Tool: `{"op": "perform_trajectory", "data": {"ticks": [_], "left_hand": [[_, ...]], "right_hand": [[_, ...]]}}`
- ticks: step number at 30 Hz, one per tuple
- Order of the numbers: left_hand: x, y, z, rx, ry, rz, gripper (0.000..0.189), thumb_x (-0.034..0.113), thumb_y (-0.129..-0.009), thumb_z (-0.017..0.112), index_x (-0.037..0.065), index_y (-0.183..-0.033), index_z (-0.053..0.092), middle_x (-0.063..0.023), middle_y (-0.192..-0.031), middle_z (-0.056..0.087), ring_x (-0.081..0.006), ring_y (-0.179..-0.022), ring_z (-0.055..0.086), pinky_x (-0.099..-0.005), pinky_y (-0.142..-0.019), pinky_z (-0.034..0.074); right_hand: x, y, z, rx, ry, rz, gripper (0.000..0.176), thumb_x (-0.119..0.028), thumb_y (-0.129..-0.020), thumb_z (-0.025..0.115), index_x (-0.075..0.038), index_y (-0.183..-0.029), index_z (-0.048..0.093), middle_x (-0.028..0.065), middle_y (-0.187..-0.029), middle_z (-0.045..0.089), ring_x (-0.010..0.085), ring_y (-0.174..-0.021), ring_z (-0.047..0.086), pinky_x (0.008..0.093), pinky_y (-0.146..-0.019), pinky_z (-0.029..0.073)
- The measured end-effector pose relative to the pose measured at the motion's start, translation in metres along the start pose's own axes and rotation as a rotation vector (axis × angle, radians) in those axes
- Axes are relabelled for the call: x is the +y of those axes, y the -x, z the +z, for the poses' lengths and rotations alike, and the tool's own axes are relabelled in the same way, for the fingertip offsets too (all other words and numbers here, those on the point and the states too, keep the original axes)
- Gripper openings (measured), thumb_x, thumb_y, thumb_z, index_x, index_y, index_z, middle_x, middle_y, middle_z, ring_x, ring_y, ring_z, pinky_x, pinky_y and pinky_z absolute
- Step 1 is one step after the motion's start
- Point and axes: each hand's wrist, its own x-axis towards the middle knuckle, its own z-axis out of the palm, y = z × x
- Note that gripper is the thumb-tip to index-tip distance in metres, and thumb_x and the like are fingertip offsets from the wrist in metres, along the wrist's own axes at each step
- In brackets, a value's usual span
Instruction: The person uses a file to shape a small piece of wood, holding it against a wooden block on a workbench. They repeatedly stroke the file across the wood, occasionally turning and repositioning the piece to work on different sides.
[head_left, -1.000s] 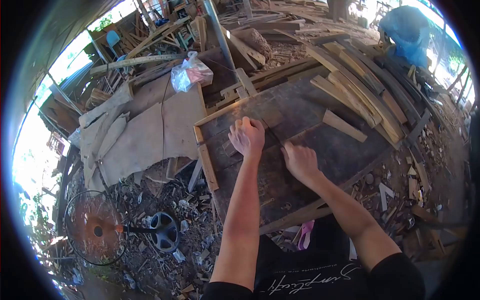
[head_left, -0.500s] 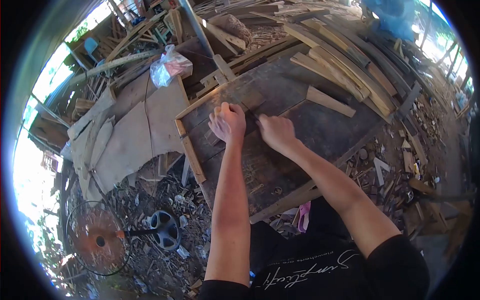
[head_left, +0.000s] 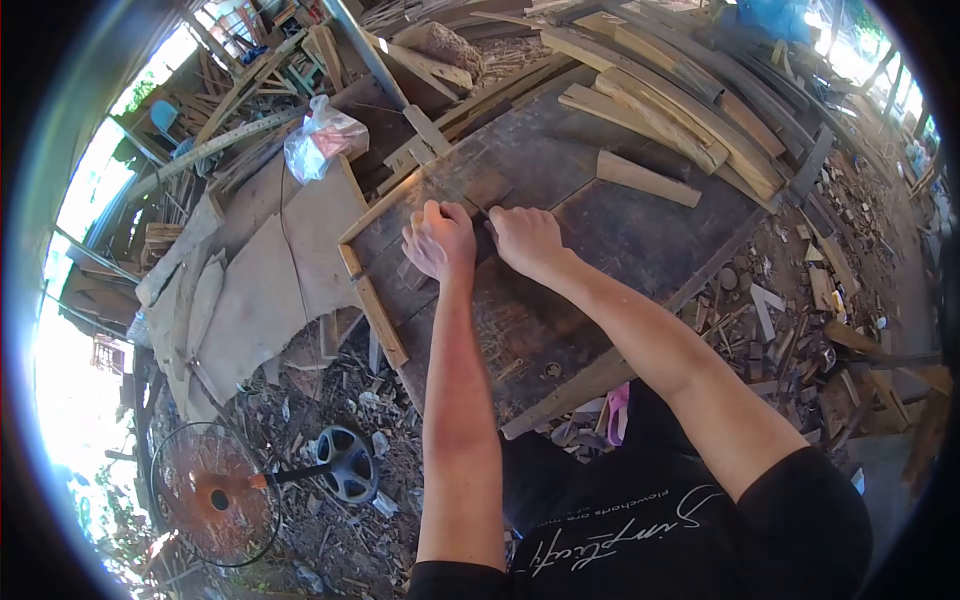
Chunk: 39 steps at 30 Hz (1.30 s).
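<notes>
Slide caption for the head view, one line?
Left hand and right hand rest side by side on a dark workbench beside stacked planks.

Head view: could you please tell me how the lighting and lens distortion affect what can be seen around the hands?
In the head view, a fisheye lens bends the planks and blackens the corners; daylight blows out the picture's left edge; the left hand and right hand on the dark workbench are evenly lit and sharp, though what lies under them is unclear.
</notes>
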Motion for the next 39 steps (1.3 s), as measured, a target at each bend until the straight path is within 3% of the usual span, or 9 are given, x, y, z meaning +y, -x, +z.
{"op": "perform_trajectory", "data": {"ticks": [7,9,13,15,22,27,31,33,39], "left_hand": [[-0.001,0.002,0.005,-0.004,0.0,-0.013,0.021,0.026,-0.083,0.058,0.009,-0.074,0.065,-0.0127,-0.085,0.069,-0.0364,-0.083,0.064,-0.0496,-0.071,0.048],[-0.001,0.001,0.005,-0.018,0.015,0.01,0.021,0.026,-0.083,0.058,0.009,-0.075,0.066,-0.0126,-0.086,0.069,-0.0363,-0.084,0.064,-0.0498,-0.072,0.048],[0.001,-0.001,-0.001,-0.024,0.005,0.01,0.021,0.026,-0.084,0.058,0.009,-0.076,0.067,-0.0124,-0.087,0.069,-0.0358,-0.085,0.064,-0.0494,-0.073,0.048],[0.004,0.001,-0.002,-0.051,-0.026,-0.033,0.021,0.026,-0.084,0.058,0.009,-0.076,0.067,-0.0122,-0.088,0.069,-0.0355,-0.086,0.064,-0.0491,-0.074,0.048],[-0.001,0.003,0.003,-0.036,0.007,0.0,0.023,0.028,-0.084,0.057,0.008,-0.075,0.066,-0.0124,-0.087,0.069,-0.0357,-0.086,0.064,-0.0492,-0.074,0.048],[0.001,0.001,-0.005,-0.028,-0.003,0.018,0.022,0.025,-0.085,0.058,0.008,-0.076,0.067,-0.014,-0.084,0.068,-0.035,-0.082,0.064,-0.047,-0.071,0.048],[0.003,0.004,-0.001,-0.012,-0.02,0.004,0.022,0.025,-0.086,0.057,0.007,-0.077,0.067,-0.0137,-0.084,0.068,-0.0347,-0.083,0.064,-0.0468,-0.071,0.048],[0.002,0.002,0.001,-0.018,0.011,-0.018,0.023,0.027,-0.084,0.057,0.007,-0.075,0.066,-0.0138,-0.086,0.07,-0.0369,-0.087,0.064,-0.0487,-0.073,0.049],[-0.001,0.002,-0.001,-0.016,0.029,0.027,0.023,0.027,-0.084,0.058,0.007,-0.074,0.066,-0.0142,-0.085,0.069,-0.0365,-0.084,0.065,-0.049,-0.073,0.049]], "right_hand": [[0.002,0.056,-0.042,-0.225,0.032,0.109,0.016,-0.018,-0.091,0.054,-0.006,-0.088,0.064,0.0169,-0.079,0.07,0.0364,-0.078,0.07,0.0485,-0.071,0.054],[0.002,0.045,-0.03,-0.098,0.008,0.068,0.016,-0.018,-0.092,0.054,-0.006,-0.089,0.062,0.0168,-0.078,0.07,0.0365,-0.077,0.07,0.0486,-0.07,0.054],[0.003,0.004,0.004,-0.041,0.001,0.018,0.018,-0.022,-0.093,0.055,-0.006,-0.089,0.062,0.0165,-0.076,0.069,0.0372,-0.076,0.069,0.0493,-0.068,0.053],[0.002,0.009,-0.001,-0.057,-0.022,0.044,0.022,-0.027,-0.096,0.056,-0.006,-0.091,0.062,0.0201,-0.077,0.068,0.0408,-0.078,0.067,0.0529,-0.069,0.051],[0.0,0.057,-0.039,-0.189,-0.037,0.147,0.022,-0.026,-0.095,0.056,-0.006,-0.089,0.063,0.0199,-0.078,0.068,0.0399,-0.077,0.068,0.0526,-0.069,0.051],[0.002,0.006,0.009,0.092,-0.031,-0.004,0.022,-0.026,-0.095,0.056,-0.007,-0.087,0.063,0.018,-0.07,0.067,0.0398,-0.071,0.067,0.0521,-0.062,0.05],[0.003,0.05,-0.027,-0.053,0.008,0.031,0.016,-0.019,-0.092,0.055,-0.006,-0.087,0.063,0.0154,-0.076,0.069,0.0371,-0.074,0.07,0.048,-0.067,0.054],[0.0,0.072,-0.052,-0.225,0.034,0.125,0.014,-0.017,-0.091,0.054,-0.007,-0.089,0.064,0.0156,-0.08,0.07,0.0356,-0.079,0.07,0.0468,-0.069,0.054],[0.004,0.008,0.006,-0.029,-0.016,0.025,0.017,-0.02,-0.094,0.051,-0.007,-0.09,0.062,0.0164,-0.081,0.07,0.0363,-0.079,0.07,0.0484,-0.069,0.053]]}}
